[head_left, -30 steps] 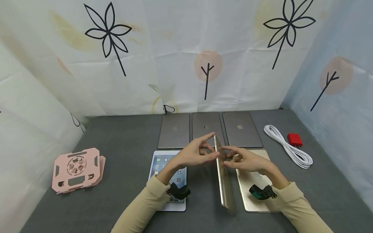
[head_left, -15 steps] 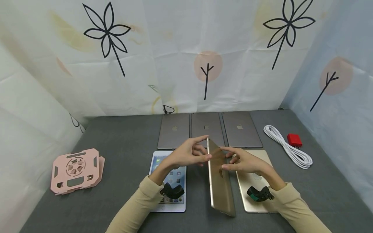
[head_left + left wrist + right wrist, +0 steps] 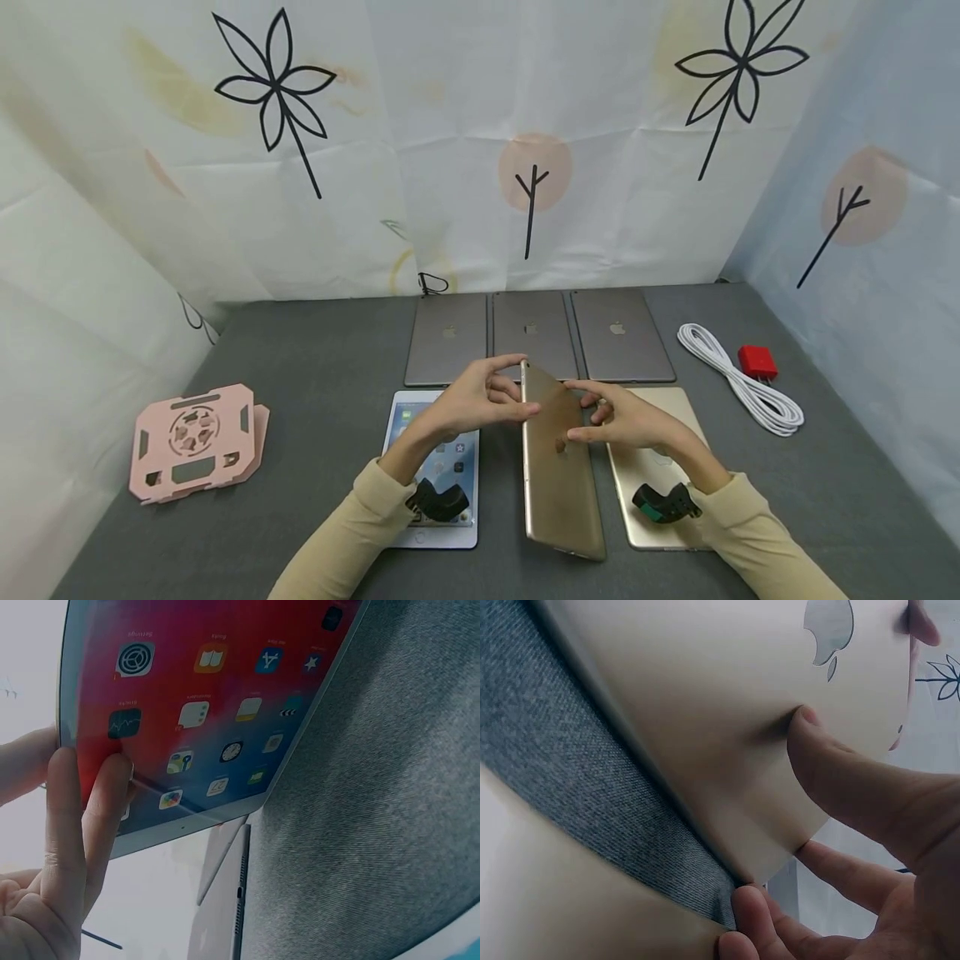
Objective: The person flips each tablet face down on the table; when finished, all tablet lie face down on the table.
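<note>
A gold tablet (image 3: pixel 558 467) stands on edge, tilted, in the middle of the table, its back turned to the right and its lit screen (image 3: pixel 202 712) to the left. My left hand (image 3: pixel 483 396) pinches its raised edge near the far end, fingers lying on the screen side. My right hand (image 3: pixel 633 417) holds the far end from the other side, with the thumb (image 3: pixel 832 765) on the back near the logo and fingers at the edge. Left of it lies a white tablet (image 3: pixel 461 462), screen up, partly under my left wrist. Another gold tablet (image 3: pixel 675 404) lies face down beneath my right wrist.
Three grey tablets (image 3: pixel 448 333) lie face down in a row at the back. A coiled white cable (image 3: pixel 738 379) and a red plug adapter (image 3: pixel 757 362) are at the right. A pink folded stand (image 3: pixel 195 442) lies at the left. Patterned cloth walls enclose the table.
The held tablet's raised edge has moved left, so more of its gold back shows in the head view. Both hands have shifted slightly left and down with it, keeping their hold.
</note>
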A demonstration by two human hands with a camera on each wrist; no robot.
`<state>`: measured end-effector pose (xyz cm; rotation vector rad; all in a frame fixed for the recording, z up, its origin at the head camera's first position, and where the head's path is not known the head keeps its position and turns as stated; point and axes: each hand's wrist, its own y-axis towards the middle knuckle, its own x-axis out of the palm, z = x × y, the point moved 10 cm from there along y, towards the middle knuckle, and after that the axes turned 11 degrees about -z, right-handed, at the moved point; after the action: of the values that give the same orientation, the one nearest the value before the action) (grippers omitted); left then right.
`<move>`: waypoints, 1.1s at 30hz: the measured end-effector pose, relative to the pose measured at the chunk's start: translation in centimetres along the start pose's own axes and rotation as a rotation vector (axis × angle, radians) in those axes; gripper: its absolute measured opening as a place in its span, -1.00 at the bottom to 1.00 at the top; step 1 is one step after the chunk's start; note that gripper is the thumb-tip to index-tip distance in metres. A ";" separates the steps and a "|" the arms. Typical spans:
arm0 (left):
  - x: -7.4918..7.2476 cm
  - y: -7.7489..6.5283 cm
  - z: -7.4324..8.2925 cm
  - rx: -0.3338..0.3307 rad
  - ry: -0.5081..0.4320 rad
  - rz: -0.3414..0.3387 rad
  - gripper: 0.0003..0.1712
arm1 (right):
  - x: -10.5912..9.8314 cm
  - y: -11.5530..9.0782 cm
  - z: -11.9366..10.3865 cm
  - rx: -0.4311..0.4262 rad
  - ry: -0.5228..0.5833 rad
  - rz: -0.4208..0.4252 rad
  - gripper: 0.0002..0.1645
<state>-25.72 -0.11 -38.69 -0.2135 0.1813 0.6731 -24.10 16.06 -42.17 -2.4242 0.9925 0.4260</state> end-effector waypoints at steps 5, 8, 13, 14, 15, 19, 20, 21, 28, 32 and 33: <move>-0.3 -0.1 -0.4 -0.004 -0.001 0.042 -0.04 | 0.1 0.1 0.4 0.025 -0.025 0.017 0.05; -0.4 -0.2 -0.7 -0.002 -0.035 0.060 -0.06 | 0.0 0.0 0.7 0.053 -0.034 0.038 0.09; -0.5 -0.6 -1.0 0.008 -0.115 0.061 -0.04 | -0.5 -0.1 1.5 0.098 0.004 0.103 0.16; -0.5 -0.6 -1.0 0.011 -0.125 0.059 -0.04 | -0.7 -0.1 1.5 0.098 0.014 0.116 0.16; -0.6 -0.7 -1.0 0.013 -0.133 0.057 -0.03 | -0.8 -0.1 1.6 0.093 0.022 0.125 0.15; -0.7 -0.9 -1.2 0.015 -0.134 0.051 -0.03 | -1.1 -0.1 1.5 0.068 0.053 0.154 0.09; -0.7 -0.9 -1.3 0.014 -0.124 0.051 -0.03 | -1.1 -0.1 1.4 0.064 0.060 0.163 0.08; -0.7 -0.9 -1.3 0.013 -0.106 0.051 -0.04 | -1.2 -0.1 1.4 0.060 0.065 0.171 0.07; -1.3 -0.9 -2.2 -0.035 0.081 0.080 -0.10 | -1.5 -0.2 1.0 0.067 0.021 0.246 0.07; -1.7 -0.9 -3.1 -0.075 0.158 0.116 -0.13 | -1.8 -0.1 0.6 0.070 -0.055 0.294 0.06; -1.8 -0.9 -3.2 -0.086 0.186 0.131 -0.16 | -1.9 0.0 0.5 0.065 -0.079 0.303 0.04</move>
<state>-26.88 -2.72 -41.25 -0.3498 0.3469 0.7919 -25.44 17.40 -41.73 -2.1871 1.3217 0.5788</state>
